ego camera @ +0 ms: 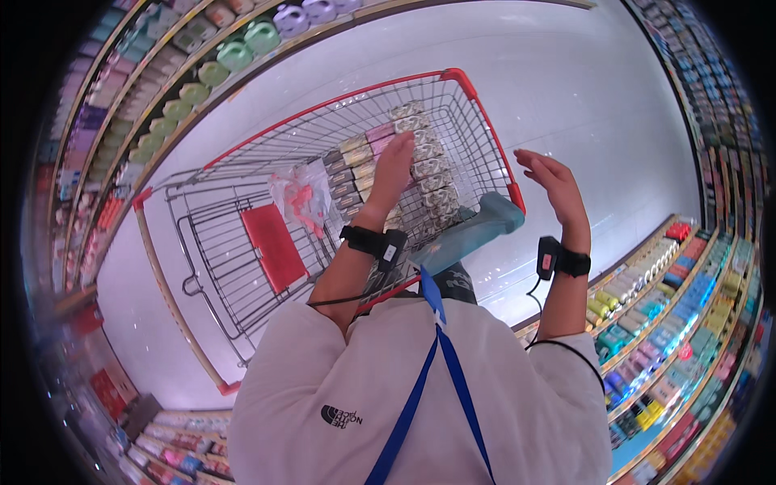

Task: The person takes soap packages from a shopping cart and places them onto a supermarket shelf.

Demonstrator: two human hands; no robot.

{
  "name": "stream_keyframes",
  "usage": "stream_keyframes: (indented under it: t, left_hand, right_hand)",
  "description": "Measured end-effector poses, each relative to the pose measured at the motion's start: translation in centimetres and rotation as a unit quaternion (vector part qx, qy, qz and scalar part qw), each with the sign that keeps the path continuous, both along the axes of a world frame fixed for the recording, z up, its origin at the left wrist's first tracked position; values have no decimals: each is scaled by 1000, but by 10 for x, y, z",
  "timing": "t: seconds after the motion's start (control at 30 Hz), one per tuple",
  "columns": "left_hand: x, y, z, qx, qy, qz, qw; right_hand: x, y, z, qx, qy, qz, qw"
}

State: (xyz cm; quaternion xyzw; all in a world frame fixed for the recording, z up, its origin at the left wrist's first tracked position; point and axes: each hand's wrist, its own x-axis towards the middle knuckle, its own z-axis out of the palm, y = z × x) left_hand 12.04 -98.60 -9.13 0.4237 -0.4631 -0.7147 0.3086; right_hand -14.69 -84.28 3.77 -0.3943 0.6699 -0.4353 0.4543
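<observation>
Above the wire shopping cart [339, 100], my left hand [394, 163] reaches over rows of packs with its fingers extended. Nothing shows in it, though its palm side is partly hidden. My right hand [555, 185] is raised outside the cart's red-cornered end, thumb and fingers apart, holding nothing. Inside the cart lie white patterned packs [433, 167], pink packs [381, 131], yellowish packs [357, 159] and dark grey packs [344, 187]. A translucent teal plastic bag [479, 227] hangs over the near rim. Further left sits a clear plastic bag with pink on it [301, 194].
The cart's handle [176, 303] is at the left, beside a red panel [274, 247]. Shelves with green jugs [235, 56] and purple jugs [291, 21] line the far side. Stocked shelves [667, 327] stand close on my right. Pale glossy floor [564, 73] surrounds the cart.
</observation>
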Motion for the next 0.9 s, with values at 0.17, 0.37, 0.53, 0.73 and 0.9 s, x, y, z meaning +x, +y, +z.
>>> stream_keyframes:
  t: [0.17, 0.37, 0.53, 0.73, 0.9]
  left_hand:
    - [-46, 104, 85, 22, 144, -256, 956]
    - [-87, 290, 129, 7, 78, -633, 771]
    - [-98, 463, 137, -10, 20, -841, 541]
    - [-86, 671, 122, -21, 56, -906, 420]
    - [-65, 786, 118, -60, 113, -926, 356]
  right_hand:
    - [59, 189, 18, -63, -65, -228, 970]
    - [158, 423, -12, 48, -52, -521, 850]
    - [286, 583, -21, -1, -65, -707, 705]
    - [401, 707, -15, -30, 42, -856, 514]
    - [445, 762, -7, -68, 83, -926, 363]
